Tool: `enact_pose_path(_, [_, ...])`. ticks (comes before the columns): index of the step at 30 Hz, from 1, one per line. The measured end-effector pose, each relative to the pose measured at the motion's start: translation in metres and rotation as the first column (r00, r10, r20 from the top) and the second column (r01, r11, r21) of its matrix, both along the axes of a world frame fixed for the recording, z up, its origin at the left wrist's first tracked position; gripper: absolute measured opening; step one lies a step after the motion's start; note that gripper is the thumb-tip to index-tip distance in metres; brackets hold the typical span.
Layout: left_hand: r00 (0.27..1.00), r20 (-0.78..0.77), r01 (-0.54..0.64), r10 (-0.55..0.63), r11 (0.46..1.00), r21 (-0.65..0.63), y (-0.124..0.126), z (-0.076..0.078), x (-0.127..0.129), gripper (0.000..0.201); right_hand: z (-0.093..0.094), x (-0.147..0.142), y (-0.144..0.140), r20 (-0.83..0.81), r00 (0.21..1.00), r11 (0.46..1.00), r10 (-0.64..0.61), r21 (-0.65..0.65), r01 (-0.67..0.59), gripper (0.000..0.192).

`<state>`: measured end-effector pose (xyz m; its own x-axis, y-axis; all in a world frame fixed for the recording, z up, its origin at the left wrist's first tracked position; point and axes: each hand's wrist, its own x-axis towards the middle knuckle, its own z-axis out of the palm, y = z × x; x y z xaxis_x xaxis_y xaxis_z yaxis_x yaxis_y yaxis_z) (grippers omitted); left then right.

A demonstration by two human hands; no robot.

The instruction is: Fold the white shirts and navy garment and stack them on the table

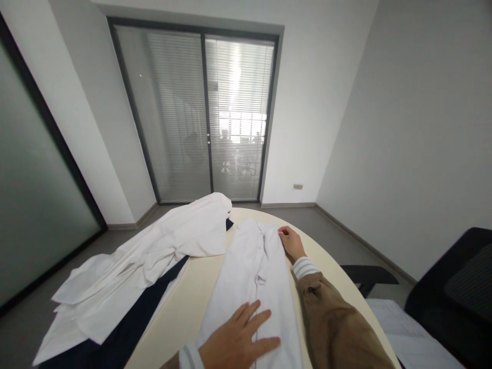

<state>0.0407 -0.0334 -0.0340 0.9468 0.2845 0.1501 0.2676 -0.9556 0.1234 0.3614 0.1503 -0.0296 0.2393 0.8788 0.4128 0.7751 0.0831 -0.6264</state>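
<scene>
A white button-front shirt [253, 277], folded into a long narrow strip, lies lengthwise down the middle of a cream, round-edged table [192, 302], its collar end pointing toward the far rim. The left hand [238, 341] rests flat on the shirt's near end, fingers spread and palm down, gripping nothing. The right hand [291, 242], reaching out from a tan sleeve with a striped cuff [305, 266], touches the shirt's far right edge near the collar with its fingertips; whether it pinches the cloth cannot be told.

Just left of the shirt, a loose pile of white garments [154, 256] sprawls across the table over a dark navy cloth [126, 328] and hangs past the near-left edge. A black office chair [453, 287] stands at the right, beside a white sheet [407, 328]. Beyond the table, glass sliding doors [203, 118] with lowered blinds close the grey-walled room. No brand, label or lettering is legible anywhere.
</scene>
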Motion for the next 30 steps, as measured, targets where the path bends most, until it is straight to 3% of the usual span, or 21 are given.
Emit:
enact_pose_path(4, [0.999,-0.005,-0.035,0.034,0.999,-0.038,-0.002,0.010,-0.001,0.059,0.008,-0.005,-0.002,0.041,0.997,0.997,-0.064,0.034,0.063,0.029])
enact_pose_path(7, [0.999,-0.016,-0.043,0.042,0.995,-0.093,-0.006,0.023,-0.002,0.076,0.023,-0.020,-0.015,0.115,0.990,0.997,-0.080,-0.005,0.081,0.031])
enact_pose_path(11, [0.996,-0.037,-0.088,0.082,0.976,-0.201,-0.012,0.041,-0.001,0.081,0.034,-0.053,-0.039,0.284,0.954,0.984,0.094,-0.170,-0.047,0.032])
enact_pose_path(14, [0.990,-0.066,-0.137,0.124,0.959,-0.249,-0.016,0.049,0.002,0.079,0.025,-0.077,-0.052,0.365,0.906,0.956,0.213,-0.269,-0.117,0.050])
enact_pose_path(19, [0.987,-0.074,-0.154,0.140,0.956,-0.251,-0.020,0.049,0.007,0.081,0.005,-0.095,-0.054,0.412,0.879,0.898,0.241,-0.438,-0.041,0.077])
enact_pose_path(24, [0.980,-0.064,-0.201,0.191,0.950,-0.239,-0.028,0.052,0.011,0.080,0.017,-0.094,-0.055,0.385,0.880,0.890,0.278,-0.448,-0.085,0.073])
enact_pose_path(30, [0.966,-0.057,-0.260,0.253,0.933,-0.248,-0.021,0.062,-0.012,0.081,0.031,-0.095,-0.085,0.375,0.876,0.927,0.304,-0.330,-0.180,0.060])
